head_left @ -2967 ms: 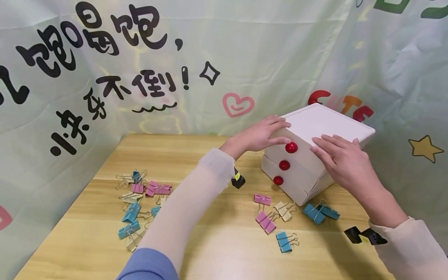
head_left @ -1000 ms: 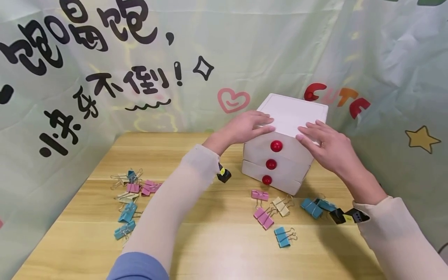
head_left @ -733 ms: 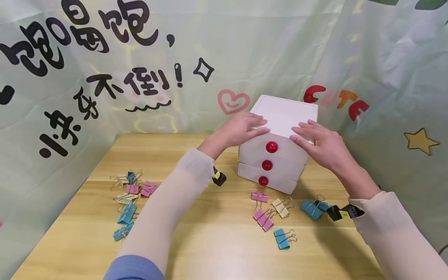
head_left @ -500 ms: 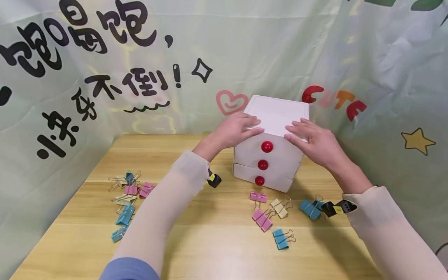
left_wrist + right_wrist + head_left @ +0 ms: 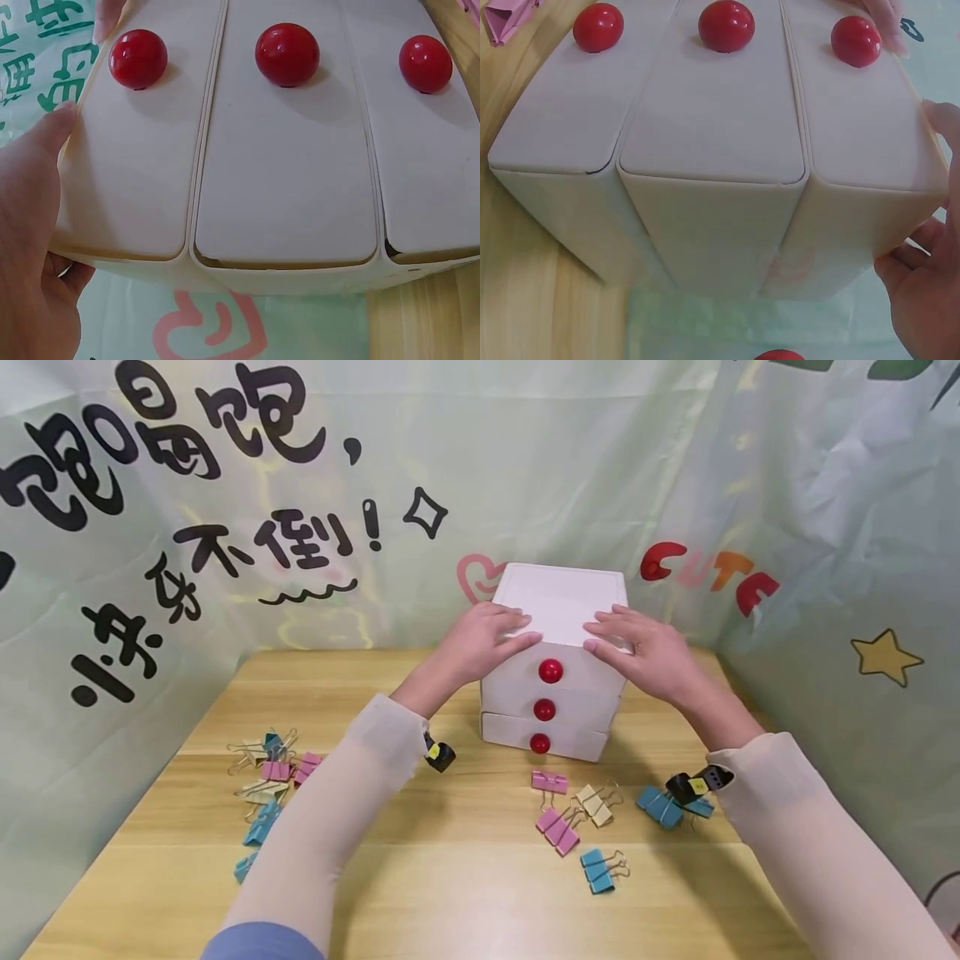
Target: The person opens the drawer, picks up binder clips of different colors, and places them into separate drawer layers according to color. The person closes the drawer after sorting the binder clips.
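A white box of three stacked drawers (image 5: 561,710) stands upright on the table, a red ball knob on each drawer front; all three drawers are pushed in. My left hand (image 5: 480,645) rests on its upper left edge, fingers over the white top and thumb at the front edge. Across from it, my right hand (image 5: 651,653) touches the upper right edge in the same way. In the left wrist view the thumb of my left hand (image 5: 34,195) lies along the box's edge. The right wrist view has my right hand (image 5: 922,285) against the box's corner.
Before the box lie pink binder clips (image 5: 558,831), a cream binder clip (image 5: 595,806) and a blue binder clip (image 5: 597,871). More blue clips (image 5: 660,807) sit under the right wrist. Several mixed clips (image 5: 276,770) are at the left, partly behind the left sleeve. A printed cloth (image 5: 405,443) hangs behind.
The box has turned so its drawer fronts now face me more squarely, and it has shifted left. Both hands have moved left with it, staying on its top edges.
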The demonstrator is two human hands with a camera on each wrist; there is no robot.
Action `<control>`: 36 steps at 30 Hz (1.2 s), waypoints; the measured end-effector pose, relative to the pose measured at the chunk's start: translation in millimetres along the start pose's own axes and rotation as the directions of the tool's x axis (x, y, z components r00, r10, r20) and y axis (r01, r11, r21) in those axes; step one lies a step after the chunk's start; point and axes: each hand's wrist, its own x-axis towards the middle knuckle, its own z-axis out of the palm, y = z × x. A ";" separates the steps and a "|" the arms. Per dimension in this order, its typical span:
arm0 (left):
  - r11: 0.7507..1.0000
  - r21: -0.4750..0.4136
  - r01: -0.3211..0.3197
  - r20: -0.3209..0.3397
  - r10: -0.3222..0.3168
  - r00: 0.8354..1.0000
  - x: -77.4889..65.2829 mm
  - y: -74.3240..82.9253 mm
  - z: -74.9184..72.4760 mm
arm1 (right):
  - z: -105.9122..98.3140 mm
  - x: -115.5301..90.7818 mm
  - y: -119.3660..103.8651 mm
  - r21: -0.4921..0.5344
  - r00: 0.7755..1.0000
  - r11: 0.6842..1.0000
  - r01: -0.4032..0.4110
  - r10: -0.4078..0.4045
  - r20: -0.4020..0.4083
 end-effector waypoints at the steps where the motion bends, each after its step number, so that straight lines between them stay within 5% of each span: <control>1: 1.000 0.004 0.008 -0.007 -0.008 1.000 -1.8 -1.0 -0.5 | 1.3 1.7 -0.8 0.001 1.000 1.000 0.003 -0.003 0.001; 27: 0.994 0.042 0.105 -0.101 -0.101 0.990 -33.2 -23.3 -13.4 | 24.8 40.0 -11.2 0.043 0.986 0.986 0.163 -0.164 0.017; 36: 0.988 0.067 0.140 -0.116 -0.131 0.985 -41.1 -30.4 -20.4 | 29.6 54.9 -17.6 0.042 0.989 0.990 0.135 -0.137 0.058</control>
